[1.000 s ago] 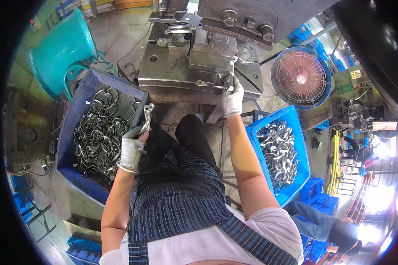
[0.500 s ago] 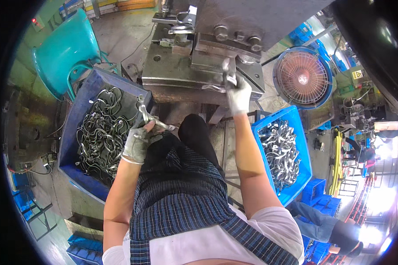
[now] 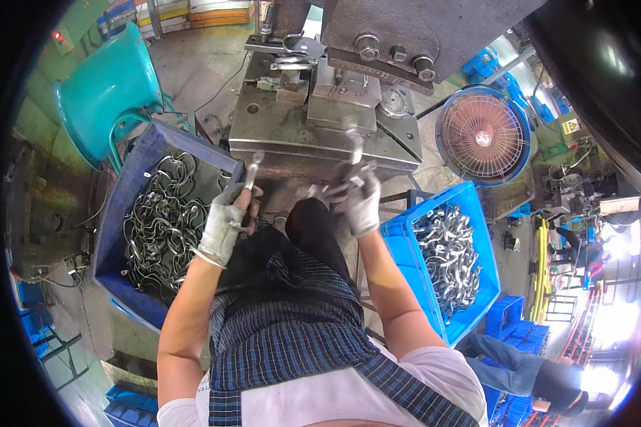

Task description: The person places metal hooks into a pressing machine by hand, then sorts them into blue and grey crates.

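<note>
My left hand (image 3: pixel 225 222), in a pale work glove with bare fingertips showing, is closed round a curved metal strip (image 3: pixel 253 171) whose end points up and away. In a similar glove, my right hand (image 3: pixel 362 205) is closed on bent metal strips (image 3: pixel 355 146) in front of the press; motion blurs them, so I cannot tell how many. Both hands are above my lap, apart from each other. Beyond them stands the press's lower die block (image 3: pixel 342 114) on a thick steel base (image 3: pixel 278 132), beneath the bolted upper tool (image 3: pixel 381 67).
A dark blue crate (image 3: pixel 114 235) of curved metal strips stands left; a brighter blue crate (image 3: pixel 399 228) of shiny bent pieces stands right. Behind are a teal chair (image 3: pixel 107 89) and a round caged fan (image 3: pixel 483 135). Another person's leg (image 3: pixel 506 363) shows at lower right.
My right hand has drawn back from the die toward my lap with metal strips in it. The strip in my left hand has swung to point more upward.
</note>
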Motion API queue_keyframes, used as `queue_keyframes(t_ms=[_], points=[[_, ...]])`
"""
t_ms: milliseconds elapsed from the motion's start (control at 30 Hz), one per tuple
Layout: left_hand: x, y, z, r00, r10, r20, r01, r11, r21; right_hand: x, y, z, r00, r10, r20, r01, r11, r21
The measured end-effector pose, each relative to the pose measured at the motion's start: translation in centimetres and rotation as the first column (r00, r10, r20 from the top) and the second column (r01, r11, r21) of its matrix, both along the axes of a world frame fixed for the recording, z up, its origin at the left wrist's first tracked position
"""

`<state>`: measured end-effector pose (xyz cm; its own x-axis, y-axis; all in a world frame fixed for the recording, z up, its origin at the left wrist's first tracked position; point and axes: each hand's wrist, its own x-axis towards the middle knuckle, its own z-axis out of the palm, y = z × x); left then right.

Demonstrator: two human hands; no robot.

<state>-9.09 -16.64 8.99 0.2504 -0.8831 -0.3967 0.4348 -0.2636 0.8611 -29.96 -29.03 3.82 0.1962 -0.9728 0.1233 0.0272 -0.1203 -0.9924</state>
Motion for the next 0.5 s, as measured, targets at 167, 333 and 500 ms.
queue_keyframes(t_ms=[167,333,500], points=[[0.4,2.4,-2.6,0.998,-0.059,0.005,0.059,0.997,-0.053,0.5,-5.0,0.1,0.957,-0.180,0.227,0.210,0.971,-0.116],[1.0,3.8,-3.5,0.988,-0.117,0.104,0.104,0.986,0.127,-1.2,-4.6,1.4,0.977,-0.094,0.191,0.112,0.990,-0.084],[1.0,4.2,-4.1,0.982,-0.155,0.111,0.142,0.983,0.115,-0.4,-3.8,2.2,0.980,-0.162,0.115,0.167,0.985,-0.036]])
